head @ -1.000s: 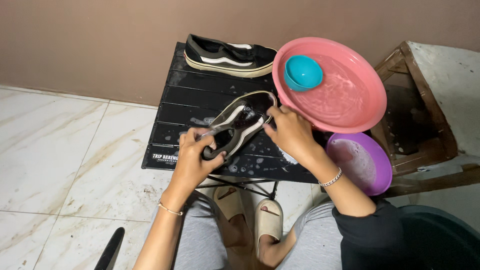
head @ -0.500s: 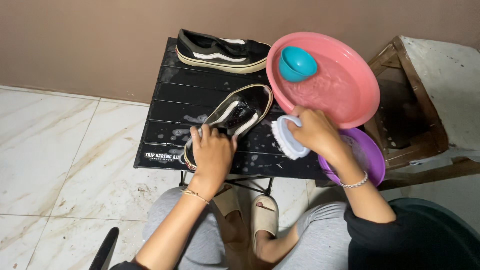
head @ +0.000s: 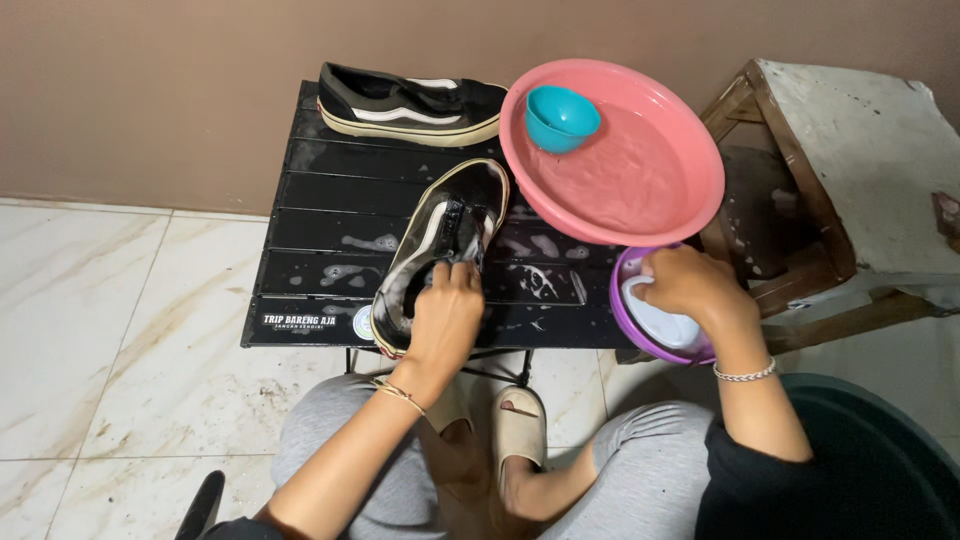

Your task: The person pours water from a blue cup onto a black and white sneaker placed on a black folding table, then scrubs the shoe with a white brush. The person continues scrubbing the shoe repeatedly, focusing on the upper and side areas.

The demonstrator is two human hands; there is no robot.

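Hands (head: 445, 318) on soapy black shoe (head: 440, 250)

Left hand (head: 443, 318): I saw it palm down, fingers curled closed in a grip, wrist straight, thin bracelet at the wrist, forearm bare and running up from lower left. Right hand (head: 688, 287): knuckles up, fingers bent downward in a closed grasp, beaded bracelet at the wrist, forearm bare, dark sleeve near the elbow.

Bare forearms, thin bracelet at each wrist, dark sleeve pushed up on the right arm, grey trousers, beige open-toed slippers
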